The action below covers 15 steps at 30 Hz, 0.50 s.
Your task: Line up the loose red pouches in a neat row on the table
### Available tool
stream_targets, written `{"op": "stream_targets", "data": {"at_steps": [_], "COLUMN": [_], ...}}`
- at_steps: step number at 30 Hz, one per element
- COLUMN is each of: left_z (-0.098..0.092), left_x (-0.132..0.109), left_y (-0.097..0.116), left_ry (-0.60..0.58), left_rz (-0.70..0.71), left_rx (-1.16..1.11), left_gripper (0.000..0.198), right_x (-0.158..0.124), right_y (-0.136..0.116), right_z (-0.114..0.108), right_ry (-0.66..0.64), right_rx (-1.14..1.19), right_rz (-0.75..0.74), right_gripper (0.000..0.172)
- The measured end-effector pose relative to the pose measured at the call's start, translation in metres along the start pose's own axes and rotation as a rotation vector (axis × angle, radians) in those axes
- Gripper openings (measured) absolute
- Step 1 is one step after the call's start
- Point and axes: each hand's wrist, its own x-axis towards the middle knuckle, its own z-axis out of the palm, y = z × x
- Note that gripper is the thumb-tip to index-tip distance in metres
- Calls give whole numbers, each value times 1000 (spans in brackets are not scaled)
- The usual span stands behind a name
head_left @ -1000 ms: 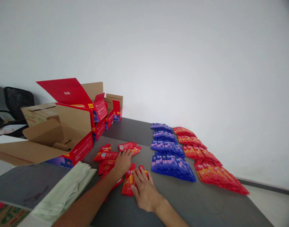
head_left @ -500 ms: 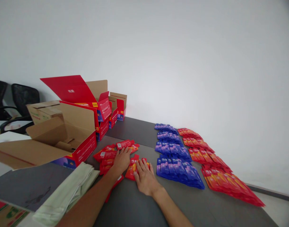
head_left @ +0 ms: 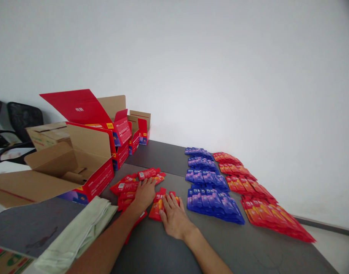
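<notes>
My left hand [head_left: 145,193] rests on a loose pile of red pouches [head_left: 128,186], fingers reaching over them; its fingertips are partly hidden among the packs. Beside it, my right hand [head_left: 174,219] lies with fingers stretched over a few red-and-orange pouches [head_left: 155,209], which it partly covers. Right of that hand, blue pouches [head_left: 212,203] lie in overlapping rows running back toward the wall. Farther right are matching rows of red-and-orange pouches [head_left: 273,217].
An open red carton [head_left: 101,180] stands at the left with its flaps spread. More red cartons [head_left: 123,129] stand behind it along the dark table [head_left: 160,152]. A folded pale green cloth [head_left: 77,232] lies at the near left. Black chairs [head_left: 24,118] are beyond.
The view has shifted slightly, so everything sits a little farther left. Both hands stay in nearly the same place on the red pouches.
</notes>
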Motion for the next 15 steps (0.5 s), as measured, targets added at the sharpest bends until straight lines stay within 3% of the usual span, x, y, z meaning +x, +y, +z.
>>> {"op": "stream_targets", "data": {"at_steps": [9, 15], "left_z": [-11, -15], "left_x": [3, 12], "left_y": [3, -3], "left_ry": [-25, -13], "left_rz": [-12, -84], "left_rx": [-78, -288], "left_gripper": [46, 43], "right_x": [2, 18], "right_y": [0, 9], "right_z": [2, -1], "right_ry": [3, 16], "right_rx": [-16, -35], "right_rz": [13, 36], "right_gripper": [58, 58]}}
